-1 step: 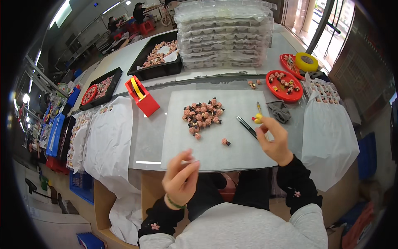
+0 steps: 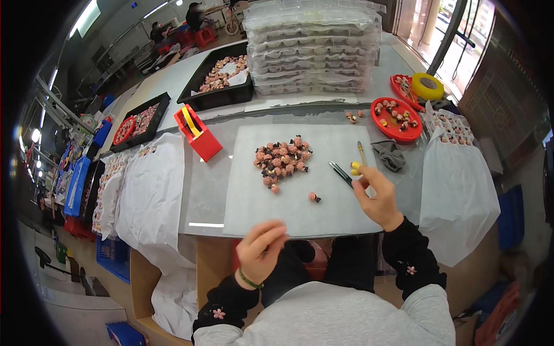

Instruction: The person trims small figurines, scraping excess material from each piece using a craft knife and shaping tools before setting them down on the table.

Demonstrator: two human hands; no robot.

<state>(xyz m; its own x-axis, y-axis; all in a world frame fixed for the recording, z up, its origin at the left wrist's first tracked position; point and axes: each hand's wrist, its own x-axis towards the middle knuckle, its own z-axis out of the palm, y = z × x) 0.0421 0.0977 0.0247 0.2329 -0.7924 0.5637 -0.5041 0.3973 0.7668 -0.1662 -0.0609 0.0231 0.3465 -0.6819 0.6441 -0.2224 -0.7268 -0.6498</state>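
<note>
My right hand (image 2: 378, 199) is closed, with a small yellow piece (image 2: 355, 168) pinched at its fingertips above the mat's right side. Its exact kind is too small to tell. My left hand (image 2: 259, 254) hovers by the mat's front edge, fingers drawn together; whatever they may hold is hidden. On the white mat (image 2: 242, 202) lies a heap of small pink knobbly figures (image 2: 283, 157) with dark parts. A single pink figure (image 2: 313, 196) lies apart from them. Beside my right fingers are dark green pens or similar slim tools (image 2: 341, 173) and a thin brush-like stick (image 2: 362, 153).
A red tape dispenser (image 2: 202, 138) stands left of the mat. At the right are a grey cloth (image 2: 389, 155), a red dish (image 2: 398, 131) of small parts and a yellow tape roll (image 2: 427, 86). Stacked clear trays (image 2: 311, 52) and a black bin (image 2: 216, 101) stand behind.
My left hand has moved a little right and toward me. My right hand has shifted slightly left and down, and the yellow piece has turned, its red part no longer showing.
</note>
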